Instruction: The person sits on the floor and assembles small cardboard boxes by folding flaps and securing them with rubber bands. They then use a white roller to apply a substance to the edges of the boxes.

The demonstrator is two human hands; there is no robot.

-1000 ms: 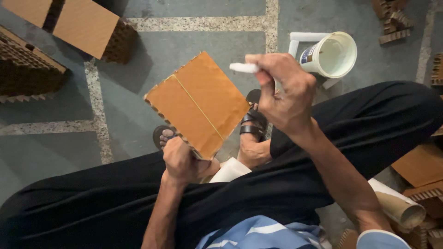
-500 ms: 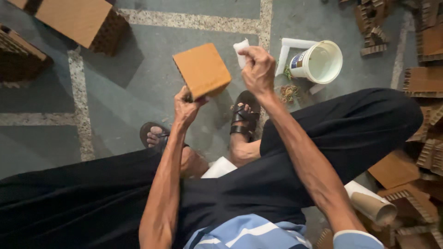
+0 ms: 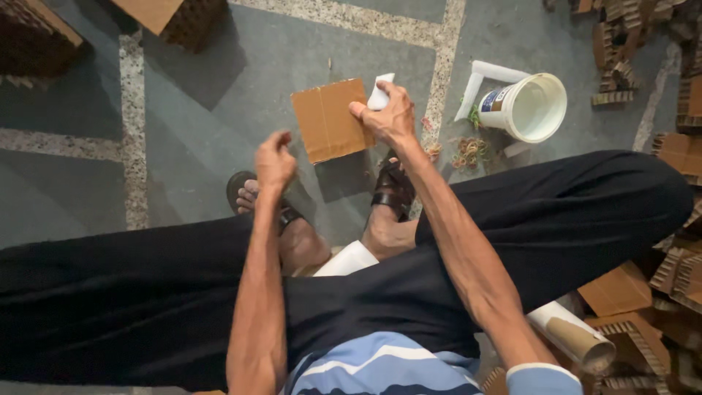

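Note:
A square brown cardboard piece [image 3: 327, 119] lies flat on the grey floor in front of my sandalled feet. My right hand [image 3: 390, 117] rests at its right edge, fingers closed around a small white object [image 3: 380, 91]. My left hand [image 3: 274, 159] hovers just left of and below the cardboard with loosely curled fingers and holds nothing. Both forearms reach out over my black trousers.
A white bucket [image 3: 537, 106] stands at the right with a white strip leaning on it, and rubber bands [image 3: 470, 151] lie beside it. Stacks of honeycomb cardboard [image 3: 183, 18] sit at the top left and along the right edge. A cardboard tube [image 3: 574, 336] lies at the lower right.
The cardboard piece went from my raised left hand down to the floor. My left hand let go of it and drew back. My right hand followed it down with the white object.

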